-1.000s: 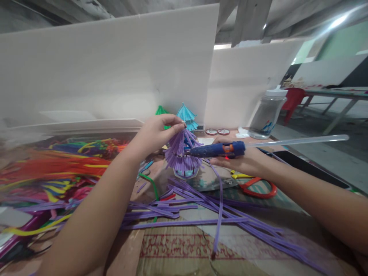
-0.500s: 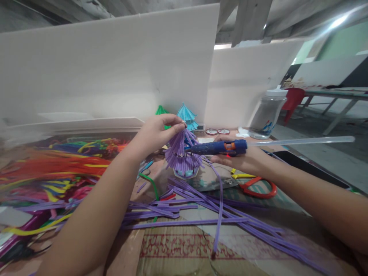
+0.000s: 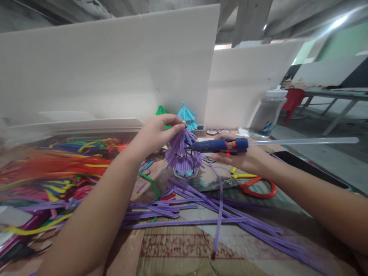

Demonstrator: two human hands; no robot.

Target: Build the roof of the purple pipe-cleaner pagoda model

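A small two-tiered purple tower (image 3: 184, 158), its roofs made of fuzzy pipe cleaner strips, stands upright on a pale base in the middle. My left hand (image 3: 162, 132) pinches the tip of its upper roof between thumb and fingers. In my right hand (image 3: 240, 159) is a blue hot glue gun (image 3: 220, 146), held level with its nozzle at the tower's right side, by the gap between the roofs. A long clear glue stick (image 3: 304, 141) sticks out of its back end. Loose purple pipe cleaners (image 3: 201, 221) lie in front of the tower.
Orange-handled scissors (image 3: 258, 188) lie right of the tower. Bundles of coloured pipe cleaners (image 3: 60, 165) cover the left side. Behind stand a light blue tower (image 3: 185, 113), a green tower (image 3: 160, 110) and white boards (image 3: 115, 73). A water bottle (image 3: 266, 115) and a dark flat device (image 3: 310, 168) are at right.
The glue gun has shifted very slightly, its glue stick reaching a little farther right. My left hand keeps its pinch on the tower's tip.
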